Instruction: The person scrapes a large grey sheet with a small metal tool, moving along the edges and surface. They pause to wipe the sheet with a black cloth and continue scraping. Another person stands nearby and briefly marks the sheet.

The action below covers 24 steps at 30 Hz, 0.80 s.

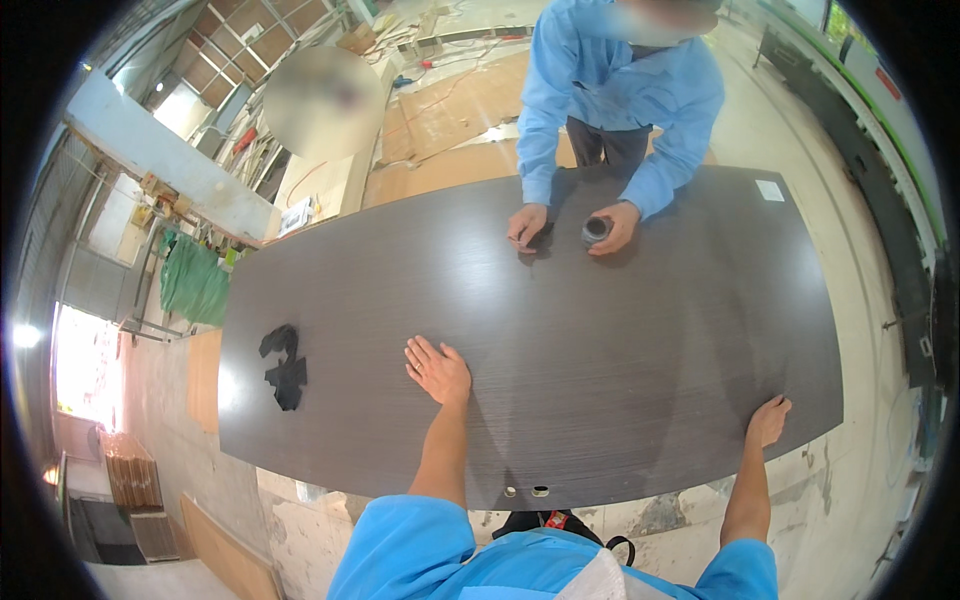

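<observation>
A large dark panel (560,350) with fine grain lies flat before the person, spanning most of the view. The left hand (438,370) rests palm down on it, fingers spread; the right hand (768,421), well apart, is partly curled on the panel's right part, close to the near edge (whether it holds anything, I cannot tell). Crumpled black material (288,384) lies on the panel's left part. Across it, a co-worker (670,105) in blue holds a small round container (597,230).
</observation>
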Available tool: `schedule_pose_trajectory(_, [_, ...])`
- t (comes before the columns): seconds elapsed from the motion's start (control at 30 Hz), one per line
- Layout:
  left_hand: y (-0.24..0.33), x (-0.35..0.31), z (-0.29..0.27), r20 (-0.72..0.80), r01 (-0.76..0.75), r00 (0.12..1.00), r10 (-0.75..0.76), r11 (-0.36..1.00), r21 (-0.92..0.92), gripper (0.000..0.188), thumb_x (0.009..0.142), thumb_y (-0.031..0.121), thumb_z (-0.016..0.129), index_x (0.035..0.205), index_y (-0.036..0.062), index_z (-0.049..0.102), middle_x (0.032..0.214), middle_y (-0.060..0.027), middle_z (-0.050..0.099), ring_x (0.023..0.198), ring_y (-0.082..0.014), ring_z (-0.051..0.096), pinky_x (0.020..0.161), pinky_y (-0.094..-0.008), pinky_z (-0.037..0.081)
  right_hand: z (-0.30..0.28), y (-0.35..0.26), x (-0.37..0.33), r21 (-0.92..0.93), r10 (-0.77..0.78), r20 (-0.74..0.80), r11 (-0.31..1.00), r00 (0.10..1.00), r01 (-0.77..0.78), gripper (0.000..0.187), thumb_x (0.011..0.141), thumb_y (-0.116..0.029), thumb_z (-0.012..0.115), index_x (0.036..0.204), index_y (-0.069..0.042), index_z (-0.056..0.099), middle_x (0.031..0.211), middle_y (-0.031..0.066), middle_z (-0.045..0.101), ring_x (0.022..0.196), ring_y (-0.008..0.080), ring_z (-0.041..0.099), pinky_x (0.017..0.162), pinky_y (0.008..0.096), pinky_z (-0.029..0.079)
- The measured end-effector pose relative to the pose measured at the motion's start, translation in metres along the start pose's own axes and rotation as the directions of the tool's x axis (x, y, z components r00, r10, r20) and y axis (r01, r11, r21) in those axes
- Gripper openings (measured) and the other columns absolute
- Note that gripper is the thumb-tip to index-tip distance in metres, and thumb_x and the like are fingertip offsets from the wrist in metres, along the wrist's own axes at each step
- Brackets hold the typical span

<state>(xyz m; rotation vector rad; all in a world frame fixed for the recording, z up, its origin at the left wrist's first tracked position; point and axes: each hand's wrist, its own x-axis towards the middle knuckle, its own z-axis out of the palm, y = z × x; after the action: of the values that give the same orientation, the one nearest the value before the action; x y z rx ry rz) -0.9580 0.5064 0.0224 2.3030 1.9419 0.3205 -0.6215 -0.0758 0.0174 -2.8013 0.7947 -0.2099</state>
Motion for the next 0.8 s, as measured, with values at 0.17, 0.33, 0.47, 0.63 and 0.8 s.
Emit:
schedule_pose_trajectory(0.17, [0.0026, -0.001, -0.0057, 0.055, 0.028, 0.998, -0.03, 0.999, 0.035, 0.066, 0.115, 0.035, 0.038, 0.171, 0.0002, 0.028, 0.18, -0.0154, 0.027, 0.167, -0.0305, 0.021, 0.137, -0.05, 0.018, 0.0019, -0.0013, -0.0023, 0.016, 0.008, -0.019, 1.0, 1.0, -0.008, 0.045, 0.119, -0.042, 0.038, 0.14, -0.006, 0.055, 0.125, 0.0203, 0.075, 0.112, 0.0423, 0.074, 0.091, 0.0544, 0.058])
schedule_pose_trajectory(0.33, [0.0025, -0.0008, -0.0041, 0.028, 0.011, 1.0, -0.013, 0.999, 0.053, 0.066, 0.115, 0.035, 0.038, 0.17, 0.0002, 0.028, 0.18, -0.0155, 0.027, 0.167, -0.0307, 0.022, 0.137, -0.0501, 0.018, 0.0004, -0.0009, -0.002, -0.05, -0.008, -0.013, 0.999, 1.0, 0.007, 0.045, 0.119, -0.042, 0.038, 0.14, -0.006, 0.056, 0.122, 0.0186, 0.075, 0.107, 0.0395, 0.074, 0.089, 0.0524, 0.058])
schedule_pose_trajectory(0.47, [0.0018, -0.0006, -0.0024, 0.04, 0.015, 0.999, -0.017, 0.999, 0.048, 0.066, 0.115, 0.035, 0.038, 0.17, 0.0, 0.03, 0.18, -0.0158, 0.027, 0.167, -0.0309, 0.022, 0.137, -0.0502, 0.018, -0.0014, -0.0013, -0.001, -0.019, -0.003, 0.0, 1.0, 1.0, 0.003, 0.045, 0.119, -0.042, 0.038, 0.14, -0.007, 0.056, 0.122, 0.0192, 0.075, 0.108, 0.0403, 0.074, 0.09, 0.0532, 0.058])
schedule_pose_trajectory(0.63, [0.0026, -0.0011, -0.0049, 0.031, 0.011, 0.999, -0.012, 0.999, 0.046, 0.065, 0.115, 0.035, 0.038, 0.17, 0.0002, 0.03, 0.18, -0.0158, 0.027, 0.167, -0.0308, 0.022, 0.137, -0.05, 0.018, -0.0007, -0.002, -0.0016, -0.011, 0.022, 0.0, 1.0, 1.0, -0.022, 0.045, 0.119, -0.042, 0.038, 0.142, -0.007, 0.056, 0.124, 0.02, 0.075, 0.111, 0.0406, 0.074, 0.092, 0.053, 0.058])
schedule_pose_trajectory(0.8, [0.0035, -0.0017, -0.0049, 0.022, 0.014, 1.0, -0.015, 0.999, 0.051, 0.065, 0.115, 0.035, 0.038, 0.17, 0.0003, 0.03, 0.179, -0.0159, 0.028, 0.167, -0.0307, 0.022, 0.137, -0.0497, 0.018, -0.0013, -0.001, -0.0011, -0.018, 0.0, -0.01, 1.0, 1.0, 0.0, 0.046, 0.118, -0.042, 0.038, 0.141, -0.006, 0.056, 0.125, 0.0206, 0.075, 0.112, 0.0421, 0.074, 0.094, 0.054, 0.058])
